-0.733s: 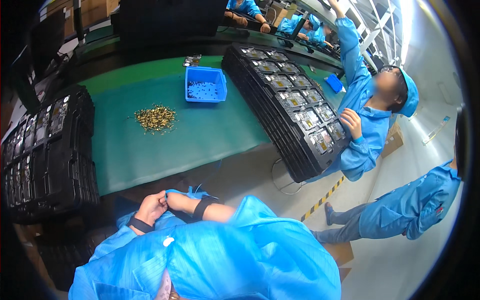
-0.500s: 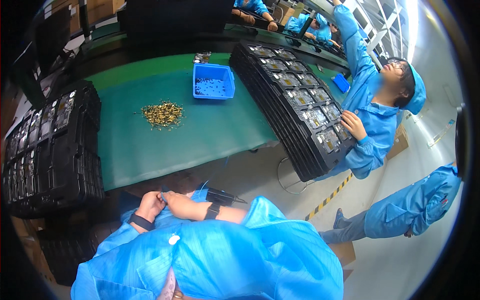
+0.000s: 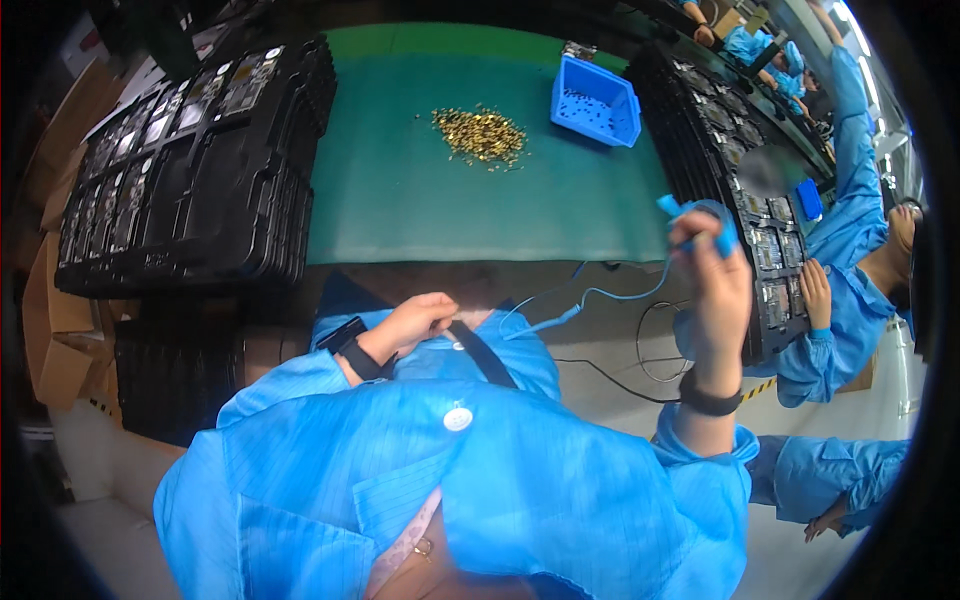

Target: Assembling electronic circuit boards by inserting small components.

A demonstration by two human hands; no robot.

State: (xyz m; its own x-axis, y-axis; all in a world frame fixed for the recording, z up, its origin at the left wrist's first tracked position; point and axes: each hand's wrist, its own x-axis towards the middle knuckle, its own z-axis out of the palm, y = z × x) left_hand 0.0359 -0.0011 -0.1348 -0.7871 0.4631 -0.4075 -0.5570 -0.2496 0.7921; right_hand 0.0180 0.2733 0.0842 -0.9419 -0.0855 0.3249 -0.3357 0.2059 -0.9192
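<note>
My right hand [image 3: 718,290] is raised past the table's right front corner, fingers curled round a blue anti-static wrist strap [image 3: 727,237]. From there a thin blue cord [image 3: 618,294] runs down toward my lap. Low over my lap, my left hand [image 3: 418,322] has its fingers pinched together. A flat black strip [image 3: 483,354] slants away from its fingertips; whether they grip it I cannot tell. Both wrists wear dark bands. On the green table mat [image 3: 400,205] lies a heap of small gold-coloured metal parts [image 3: 478,135], beyond both hands.
A blue bin [image 3: 598,108] with small dark pieces stands at the back right. Stacked black trays [image 3: 270,165] holding circuit boards rise at the left, and another stack [image 3: 765,235] stands at the right. A co-worker's hand [image 3: 817,294] rests on that right stack.
My hands were together over my lap; now they are apart. The right has swung up and right with the blue strap, drawing the cord out. The view has turned, too.
</note>
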